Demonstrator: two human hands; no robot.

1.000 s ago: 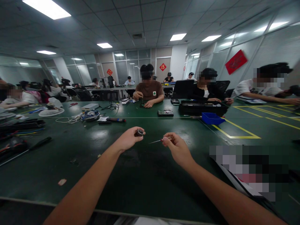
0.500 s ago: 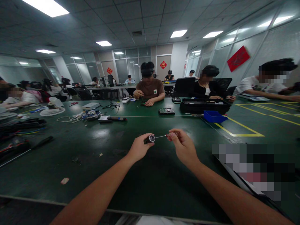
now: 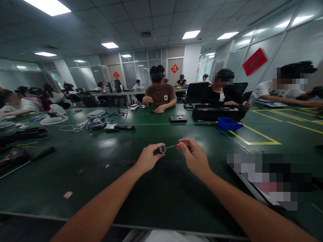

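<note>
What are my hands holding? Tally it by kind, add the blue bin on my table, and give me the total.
Cylinder, in the left hand: 1
Screwdriver, in the right hand: 1
Blue bin: 1
Total: 3

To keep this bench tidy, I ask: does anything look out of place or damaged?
A pale scrap, a smaller pale bit and dark debris lie scattered on the green table, left of the left hand; they look like litter. The dark cylinder in that hand is too small to judge for damage.
</note>
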